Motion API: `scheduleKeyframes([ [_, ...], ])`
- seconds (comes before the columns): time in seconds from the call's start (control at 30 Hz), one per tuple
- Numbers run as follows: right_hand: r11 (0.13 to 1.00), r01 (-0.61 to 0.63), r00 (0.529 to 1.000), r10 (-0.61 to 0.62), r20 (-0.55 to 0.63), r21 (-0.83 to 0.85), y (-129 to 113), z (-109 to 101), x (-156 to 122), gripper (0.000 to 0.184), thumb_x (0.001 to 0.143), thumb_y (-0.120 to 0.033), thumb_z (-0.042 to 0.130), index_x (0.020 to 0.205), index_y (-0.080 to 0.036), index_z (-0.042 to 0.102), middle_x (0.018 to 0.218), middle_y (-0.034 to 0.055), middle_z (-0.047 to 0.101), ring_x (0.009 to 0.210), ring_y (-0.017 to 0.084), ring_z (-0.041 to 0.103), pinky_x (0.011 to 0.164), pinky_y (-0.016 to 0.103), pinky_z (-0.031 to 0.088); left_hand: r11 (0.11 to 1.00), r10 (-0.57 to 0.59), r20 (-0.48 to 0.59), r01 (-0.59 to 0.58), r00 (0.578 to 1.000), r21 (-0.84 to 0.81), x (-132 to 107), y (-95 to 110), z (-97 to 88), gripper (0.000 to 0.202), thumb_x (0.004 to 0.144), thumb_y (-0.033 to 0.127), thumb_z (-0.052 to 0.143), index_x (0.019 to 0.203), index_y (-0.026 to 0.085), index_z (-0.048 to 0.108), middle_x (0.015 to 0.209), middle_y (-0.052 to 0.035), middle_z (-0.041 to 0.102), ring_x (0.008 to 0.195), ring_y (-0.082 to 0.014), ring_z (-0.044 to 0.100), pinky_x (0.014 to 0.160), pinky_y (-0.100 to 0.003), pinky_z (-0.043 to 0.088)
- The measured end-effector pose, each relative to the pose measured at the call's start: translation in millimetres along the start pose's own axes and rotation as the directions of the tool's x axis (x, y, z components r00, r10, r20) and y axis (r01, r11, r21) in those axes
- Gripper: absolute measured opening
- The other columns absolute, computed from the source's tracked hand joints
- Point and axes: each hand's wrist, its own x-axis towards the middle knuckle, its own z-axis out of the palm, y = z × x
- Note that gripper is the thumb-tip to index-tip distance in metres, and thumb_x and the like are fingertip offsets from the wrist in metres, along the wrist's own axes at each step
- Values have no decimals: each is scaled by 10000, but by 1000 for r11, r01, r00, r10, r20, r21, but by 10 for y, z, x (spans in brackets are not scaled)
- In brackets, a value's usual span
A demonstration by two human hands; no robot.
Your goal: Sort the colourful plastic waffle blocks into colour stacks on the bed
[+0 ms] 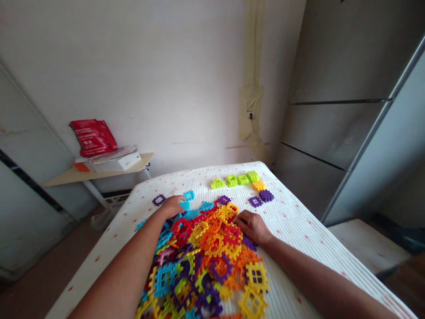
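A heap of colourful interlocking plastic tiles (212,248) with notched edges, many with window-like cutouts, lies on the white covered table (305,248). My left hand (173,206) is at the heap's far left edge, its fingers closed at a light blue tile (185,205). Another light blue tile (189,195) lies just beyond it, and a purple square frame (159,200) is to its left. At the heap's right side is my right hand (253,225), fingers curled in beside a red window tile (233,234). Whatever its fingertips grip is hidden.
Toward the back right, lime green tiles (243,179) form a row, ending near a yellow stack (259,185) and a purple stack (266,195). A side shelf (66,177) carries a red bag (93,137) and a white box (116,163). A grey fridge (328,128) stands at right.
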Motion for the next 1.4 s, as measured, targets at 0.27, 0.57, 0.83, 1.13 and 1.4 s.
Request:
scheduleKeyframes([
  [0.27, 1000, -14, 1000, 15, -20, 24, 31, 15, 17, 301, 899, -355, 445, 776, -175, 653, 785, 46, 660, 725, 143, 604, 684, 234, 439, 897, -23, -328, -125, 944, -425, -735, 290, -2, 630, 614, 374, 665, 1189, 136, 567, 996, -82, 645, 828, -212, 640, 761, -319, 509],
  [0.57, 986, -126, 991, 131, -42, 106, 13, -4, 34, 279, 857, -362, 462, 745, -191, 653, 724, 12, 659, 661, 142, 591, 617, 231, 422, 561, -56, -194, -131, 979, -818, -1661, 664, 536, 531, 662, 292, 696, 1157, 186, 540, 857, -36, 687, 732, -175, 646, 693, -282, 516],
  [0.83, 970, -200, 971, 215, -103, 138, -213, 134, 15, 267, 830, -316, 477, 649, -184, 622, 667, 4, 638, 624, 134, 562, 588, 228, 411, 658, -92, -312, -178, 946, -731, -1787, 573, 618, 534, 674, 306, 695, 1186, 208, 580, 931, -51, 700, 779, -188, 657, 759, -294, 515],
  [1.13, 985, -75, 971, 107, -212, 155, -411, 23, 7, 209, 835, -357, 493, 846, -197, 628, 825, 45, 660, 688, 159, 600, 661, 281, 480, 556, -78, -261, -176, 962, -813, -1827, 487, 651, 588, 755, 378, 627, 1301, 194, 510, 848, -79, 708, 754, -225, 676, 701, -320, 534],
  [1.4, 941, 316, 942, -298, -154, 117, -1240, 82, -202, 400, 800, -414, 618, 1135, -211, 537, 1063, 96, 607, 987, 235, 559, 839, 375, 489, 603, -89, -317, -203, 944, -772, -1847, 541, 636, 489, 784, 420, 592, 1228, 215, 569, 1127, -100, 660, 950, -228, 642, 791, -306, 506],
])
